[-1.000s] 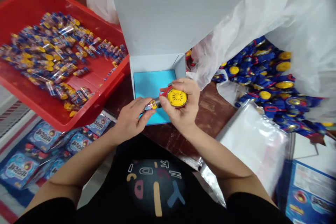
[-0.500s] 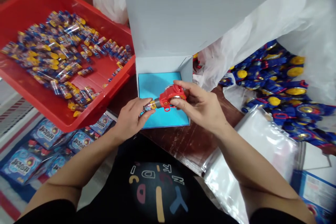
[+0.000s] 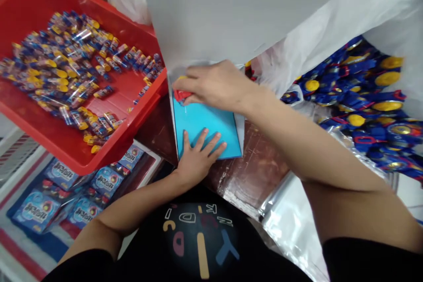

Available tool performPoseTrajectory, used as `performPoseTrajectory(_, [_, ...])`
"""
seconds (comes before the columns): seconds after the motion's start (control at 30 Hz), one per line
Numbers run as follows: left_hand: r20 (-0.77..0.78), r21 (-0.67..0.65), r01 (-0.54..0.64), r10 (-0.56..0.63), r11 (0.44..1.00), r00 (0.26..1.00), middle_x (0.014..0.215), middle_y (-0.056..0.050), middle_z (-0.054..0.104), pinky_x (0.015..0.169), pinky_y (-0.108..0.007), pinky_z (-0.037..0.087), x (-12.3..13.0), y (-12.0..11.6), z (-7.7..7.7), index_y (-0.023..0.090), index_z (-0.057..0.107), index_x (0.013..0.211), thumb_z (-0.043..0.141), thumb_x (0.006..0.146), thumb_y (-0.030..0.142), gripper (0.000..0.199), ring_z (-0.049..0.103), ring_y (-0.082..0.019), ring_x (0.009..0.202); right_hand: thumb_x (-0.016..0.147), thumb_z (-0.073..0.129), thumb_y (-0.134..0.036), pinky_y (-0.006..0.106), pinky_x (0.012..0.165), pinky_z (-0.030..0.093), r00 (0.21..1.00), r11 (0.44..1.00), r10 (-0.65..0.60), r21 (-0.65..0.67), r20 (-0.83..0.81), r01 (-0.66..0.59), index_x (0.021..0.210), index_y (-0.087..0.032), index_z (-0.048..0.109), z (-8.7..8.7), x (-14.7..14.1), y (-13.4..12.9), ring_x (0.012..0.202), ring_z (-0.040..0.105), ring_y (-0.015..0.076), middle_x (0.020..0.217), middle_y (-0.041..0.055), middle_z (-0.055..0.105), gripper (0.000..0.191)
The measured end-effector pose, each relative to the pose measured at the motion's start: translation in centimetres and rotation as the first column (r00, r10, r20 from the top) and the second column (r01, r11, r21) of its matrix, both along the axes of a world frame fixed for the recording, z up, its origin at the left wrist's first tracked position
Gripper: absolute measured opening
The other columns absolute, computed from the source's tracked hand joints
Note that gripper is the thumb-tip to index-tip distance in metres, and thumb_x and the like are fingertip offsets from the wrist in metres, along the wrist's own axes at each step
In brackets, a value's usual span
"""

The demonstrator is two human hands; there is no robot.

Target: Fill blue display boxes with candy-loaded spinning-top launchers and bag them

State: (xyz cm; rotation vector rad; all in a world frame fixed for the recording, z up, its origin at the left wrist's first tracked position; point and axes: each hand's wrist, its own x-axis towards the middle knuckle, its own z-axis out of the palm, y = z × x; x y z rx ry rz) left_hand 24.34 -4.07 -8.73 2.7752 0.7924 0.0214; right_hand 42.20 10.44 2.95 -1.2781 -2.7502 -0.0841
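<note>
My right hand (image 3: 214, 86) reaches across into a white cardboard box, its fingers closed around a red plastic toy (image 3: 181, 95) at the box's back left corner. Most of the toy is hidden by those fingers; a little yellow shows above the red. A bright light-blue panel (image 3: 211, 119) lies inside the box, below my right hand. At its front part, my left hand (image 3: 194, 161) rests with fingers spread and nothing in them. The tall white lid flap (image 3: 211, 17) stands up behind both hands.
A red tub (image 3: 142, 114) on the left holds many small candy-like tubes (image 3: 69, 61). Below it are printed blue boxes (image 3: 36, 209). To the right lie blue-and-yellow toys (image 3: 373, 105) in white plastic and clear plastic bags (image 3: 294, 224).
My right hand has carried the red toy left and back into the box's corner. My left hand has let go of the small tube on the toy and now lies spread at the front.
</note>
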Motion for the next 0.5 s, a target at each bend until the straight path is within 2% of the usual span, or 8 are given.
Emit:
performPoseTrajectory(0.07, [0.001, 0.003, 0.0, 0.0, 1.0, 1.0, 0.181, -0.004, 0.025, 0.116, -0.101, 0.016, 0.3, 0.1, 0.1, 0.034, 0.039, 0.17, 0.052, 0.11, 0.028, 0.061, 0.024, -0.048, 0.166, 0.093, 0.083, -0.052, 0.027, 0.069, 0.052, 0.998, 1.0, -0.011, -0.028, 0.058, 0.013, 0.137, -0.031, 0.071, -0.1, -1.3, 1.0, 0.093, 0.077, 0.0226, 0.116, 0.0009, 0.076, 0.05])
performPoseTrajectory(0.17, [0.063, 0.012, 0.022, -0.023, 1.0, 0.998, 0.178, -0.008, 0.034, 0.116, -0.098, 0.022, 0.2, -0.1, 1.0, 0.029, 0.046, 0.165, 0.056, 0.11, 0.035, 0.056, 0.03, -0.049, 0.163, 0.093, 0.082, -0.053, 0.029, 0.076, 0.056, 0.999, 0.997, -0.046, -0.06, -0.028, 0.044, 0.144, -0.035, 0.068, 0.5, -1.2, 1.1, 0.105, 0.077, 0.0263, 0.127, 0.001, 0.075, 0.056])
performPoseTrajectory(0.23, [0.2, 0.01, 0.068, -0.069, 0.998, 0.977, 0.173, -0.014, 0.043, 0.125, -0.083, 0.033, -1.5, 0.1, 2.9, 0.023, 0.052, 0.16, 0.062, 0.108, 0.038, 0.055, 0.039, -0.044, 0.16, 0.094, 0.078, -0.062, 0.031, 0.082, 0.058, 0.974, 0.995, -0.092, -0.066, -0.207, 0.08, 0.146, -0.031, 0.066, 1.7, 1.2, -0.6, 0.109, 0.076, 0.0254, 0.126, 0.0012, 0.075, 0.062])
performPoseTrajectory(0.3, [0.376, 0.046, 0.043, -0.057, 0.998, 0.925, 0.162, -0.016, 0.056, 0.126, -0.063, 0.045, -5.1, 1.2, 5.8, 0.022, 0.056, 0.154, 0.068, 0.105, 0.035, 0.052, 0.053, -0.034, 0.151, 0.097, 0.07, -0.066, 0.032, 0.084, 0.058, 0.886, 0.99, -0.135, -0.094, -0.445, 0.104, 0.131, -0.023, 0.072, 2.9, 5.1, -3.0, 0.099, 0.074, 0.019, 0.11, 0.0011, 0.077, 0.055])
performPoseTrajectory(0.37, [0.494, 0.148, -0.189, 0.093, 0.971, 0.864, 0.139, -0.011, 0.072, 0.116, -0.052, 0.053, -9.7, 3.8, 8.8, 0.027, 0.061, 0.146, 0.072, 0.101, 0.025, 0.046, 0.067, -0.029, 0.133, 0.103, 0.066, -0.057, 0.029, 0.078, 0.058, 0.748, 0.973, -0.206, -0.211, -0.631, 0.09, 0.098, -0.021, 0.075, 3.1, 9.6, -4.3, 0.081, 0.07, 0.0124, 0.088, 0.0006, 0.074, 0.037])
performPoseTrajectory(0.43, [0.44, 0.275, -0.478, 0.332, 0.835, 0.834, 0.126, -0.011, 0.076, 0.11, -0.052, 0.056, -14.3, 7.7, 11.1, 0.023, 0.067, 0.137, 0.069, 0.102, 0.026, 0.035, 0.071, -0.03, 0.12, 0.104, 0.067, -0.052, 0.025, 0.066, 0.057, 0.604, 0.944, -0.272, -0.331, -0.749, 0.015, 0.091, -0.023, 0.074, 1.8, 12.8, -3.4, 0.07, 0.069, 0.0103, 0.08, 0.0009, 0.075, 0.032])
performPoseTrajectory(0.47, [0.379, 0.317, -0.569, 0.449, 0.759, 0.81, 0.122, -0.011, 0.077, 0.11, -0.053, 0.055, -16.1, 10.0, 11.8, 0.02, 0.07, 0.131, 0.066, 0.104, 0.029, 0.029, 0.071, -0.03, 0.117, 0.102, 0.069, -0.052, 0.022, 0.061, 0.054, 0.574, 0.958, -0.225, -0.285, -0.787, -0.016, 0.09, -0.024, 0.074, 1.0, 13.4, -2.4, 0.064, 0.065, 0.0086, 0.074, -0.0004, 0.072, 0.031])
performPoseTrajectory(0.5, [0.261, 0.289, -0.603, 0.545, 0.744, 0.797, 0.122, -0.012, 0.076, 0.112, -0.053, 0.055, -17.3, 12.4, 12.2, 0.016, 0.071, 0.13, 0.061, 0.106, 0.03, 0.029, 0.07, -0.03, 0.118, 0.102, 0.07, -0.053, 0.021, 0.06, 0.054, 0.556, 0.974, -0.166, -0.224, -0.815, -0.038, 0.091, -0.024, 0.074, 0.3, 13.3, -1.3, 0.062, 0.064, 0.0082, 0.075, -0.0006, 0.071, 0.031])
